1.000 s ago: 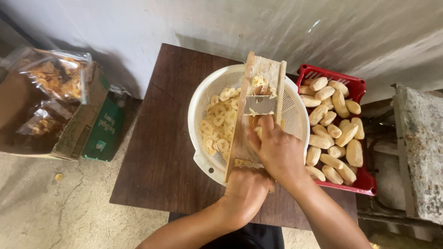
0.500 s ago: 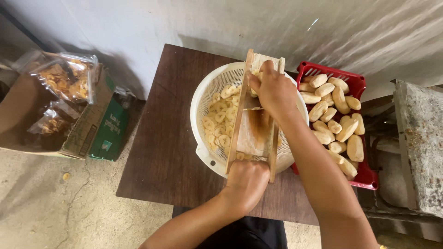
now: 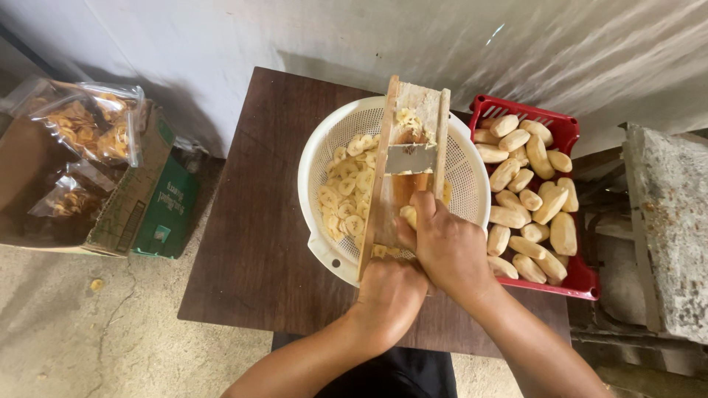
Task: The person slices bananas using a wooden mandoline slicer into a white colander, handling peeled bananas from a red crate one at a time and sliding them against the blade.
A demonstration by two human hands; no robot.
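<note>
Under the right hand (image 3: pixel 446 247), banana piece (image 3: pixel 408 215) mostly hidden, slicer (image 3: pixel 408 158) base covered

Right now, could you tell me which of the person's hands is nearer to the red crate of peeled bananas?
Right. The right hand sits on the wooden slicer, just beside the red crate; the left hand grips the slicer's near end, farther away.

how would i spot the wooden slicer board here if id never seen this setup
On the dark brown table sits a white perforated colander of banana slices. The wooden slicer board lies slanted across its rim; unlike anything nearby, it is a long plank with raised side rails and a metal blade across it.
</note>
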